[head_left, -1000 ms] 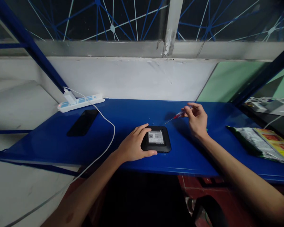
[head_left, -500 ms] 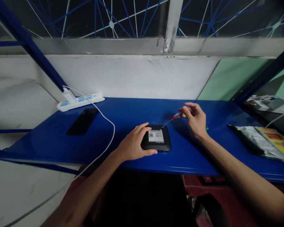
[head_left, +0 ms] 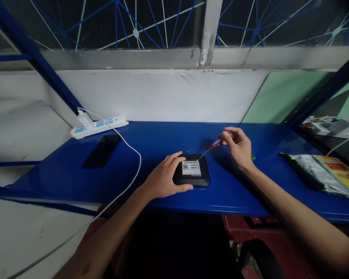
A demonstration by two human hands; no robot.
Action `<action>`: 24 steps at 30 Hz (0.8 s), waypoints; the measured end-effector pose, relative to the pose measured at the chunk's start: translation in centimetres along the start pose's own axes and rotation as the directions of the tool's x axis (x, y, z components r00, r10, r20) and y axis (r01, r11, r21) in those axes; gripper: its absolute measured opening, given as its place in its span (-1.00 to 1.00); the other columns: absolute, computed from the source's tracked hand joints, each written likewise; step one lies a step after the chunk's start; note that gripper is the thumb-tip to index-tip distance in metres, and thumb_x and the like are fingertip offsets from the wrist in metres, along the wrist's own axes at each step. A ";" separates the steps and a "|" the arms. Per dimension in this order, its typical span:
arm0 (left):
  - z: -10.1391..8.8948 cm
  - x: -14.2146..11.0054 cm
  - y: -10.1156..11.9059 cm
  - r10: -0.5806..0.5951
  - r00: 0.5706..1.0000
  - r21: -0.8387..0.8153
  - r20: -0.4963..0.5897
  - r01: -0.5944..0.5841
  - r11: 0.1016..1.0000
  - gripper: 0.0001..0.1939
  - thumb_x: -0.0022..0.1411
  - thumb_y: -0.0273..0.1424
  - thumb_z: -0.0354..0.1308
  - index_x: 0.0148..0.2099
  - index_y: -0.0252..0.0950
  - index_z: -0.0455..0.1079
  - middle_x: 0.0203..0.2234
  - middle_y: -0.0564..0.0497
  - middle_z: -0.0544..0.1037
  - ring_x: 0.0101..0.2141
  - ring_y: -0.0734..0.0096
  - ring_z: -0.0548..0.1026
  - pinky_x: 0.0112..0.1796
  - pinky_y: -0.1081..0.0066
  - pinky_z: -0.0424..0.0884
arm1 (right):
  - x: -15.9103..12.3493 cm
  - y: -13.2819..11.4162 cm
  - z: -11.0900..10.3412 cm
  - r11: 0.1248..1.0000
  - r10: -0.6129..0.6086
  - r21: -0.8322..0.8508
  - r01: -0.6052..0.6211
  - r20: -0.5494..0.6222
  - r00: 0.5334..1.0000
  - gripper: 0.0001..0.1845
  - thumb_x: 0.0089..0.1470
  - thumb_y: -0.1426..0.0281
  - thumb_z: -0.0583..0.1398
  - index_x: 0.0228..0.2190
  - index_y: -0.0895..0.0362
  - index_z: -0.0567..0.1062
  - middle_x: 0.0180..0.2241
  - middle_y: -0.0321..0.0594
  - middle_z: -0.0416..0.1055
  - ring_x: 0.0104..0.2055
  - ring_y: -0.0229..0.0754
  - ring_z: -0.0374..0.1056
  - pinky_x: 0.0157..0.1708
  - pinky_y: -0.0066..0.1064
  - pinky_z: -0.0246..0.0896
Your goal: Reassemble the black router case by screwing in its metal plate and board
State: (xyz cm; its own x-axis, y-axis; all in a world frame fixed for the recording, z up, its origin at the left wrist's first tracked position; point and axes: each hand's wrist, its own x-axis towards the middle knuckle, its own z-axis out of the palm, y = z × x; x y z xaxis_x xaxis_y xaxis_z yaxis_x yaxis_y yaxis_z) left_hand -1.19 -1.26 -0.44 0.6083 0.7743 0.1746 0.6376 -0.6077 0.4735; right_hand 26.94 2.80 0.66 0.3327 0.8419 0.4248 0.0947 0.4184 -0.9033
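Blue table (head_left: 145, 135) is carrying a black labelled device (head_left: 192, 169) | left hand (head_left: 163, 176) is clasping its left side | right hand (head_left: 239, 148) is pinching a screwdriver (head_left: 215, 144), slanting to its far-right corner | steeper shaft likely steadier

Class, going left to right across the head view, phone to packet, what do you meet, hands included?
Black phone, left hand, black labelled device, screwdriver, right hand, small green object, shiny packet.

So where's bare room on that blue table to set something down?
Left front, between the phone, white cable and near edge of the table; at the back, between cable and right hand; and between right forearm and foil packet. It's crowded around the black device: left hand gripping it, screwdriver at its far right corner.
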 end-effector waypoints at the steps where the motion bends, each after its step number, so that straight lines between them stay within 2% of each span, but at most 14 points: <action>1: 0.0 0.0 0.0 -0.001 1.000 -0.002 0.001 0.001 1.000 -0.12 0.06 0.09 0.31 0.29 -0.18 0.10 0.35 -0.20 0.15 0.28 -0.15 0.22 0.19 -0.14 0.30 | 0.0 0.0 0.0 1.000 0.002 -0.003 -0.002 0.003 1.000 -0.71 0.03 0.19 0.35 -0.25 0.06 0.47 -0.44 -0.28 0.53 -0.49 -0.23 0.45 -0.42 -0.29 0.45; 11: -0.1 0.0 0.2 0.008 1.000 -0.016 0.000 -0.008 1.000 -0.14 0.06 0.07 0.31 0.28 -0.17 0.12 0.34 -0.22 0.16 0.27 -0.19 0.23 0.17 -0.21 0.30 | -0.1 0.1 -0.1 0.996 -0.059 -0.073 0.060 0.016 0.998 -0.72 0.07 0.19 0.32 -0.23 0.05 0.46 -0.43 -0.29 0.49 -0.51 -0.26 0.39 -0.43 -0.30 0.41; 18: -0.1 0.0 0.1 0.006 1.000 -0.024 0.002 -0.006 1.000 -0.13 0.06 0.10 0.29 0.29 -0.14 0.11 0.35 -0.20 0.15 0.27 -0.22 0.23 0.15 -0.23 0.32 | 0.1 0.0 -0.3 0.990 -0.086 -0.111 0.082 -0.032 0.996 -0.71 0.07 0.19 0.31 -0.21 0.04 0.45 -0.40 -0.25 0.48 -0.48 -0.25 0.40 -0.48 -0.31 0.42; 24: -0.3 -0.1 0.3 -0.008 1.000 -0.011 0.008 0.008 1.000 -0.14 0.06 0.08 0.31 0.28 -0.17 0.11 0.35 -0.19 0.15 0.28 -0.16 0.23 0.19 -0.15 0.30 | 0.1 0.2 -0.3 0.991 -0.088 -0.107 0.084 -0.027 0.996 -0.70 0.07 0.18 0.32 -0.20 0.05 0.45 -0.40 -0.26 0.50 -0.49 -0.25 0.42 -0.45 -0.31 0.47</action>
State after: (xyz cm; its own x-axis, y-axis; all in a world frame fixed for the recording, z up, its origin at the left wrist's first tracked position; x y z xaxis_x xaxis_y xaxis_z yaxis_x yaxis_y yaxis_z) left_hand -1.16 -1.44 -0.07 0.6071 0.7776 0.1637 0.6374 -0.5995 0.4841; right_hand 27.27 2.85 0.51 0.3485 0.7924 0.5006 0.2220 0.4491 -0.8655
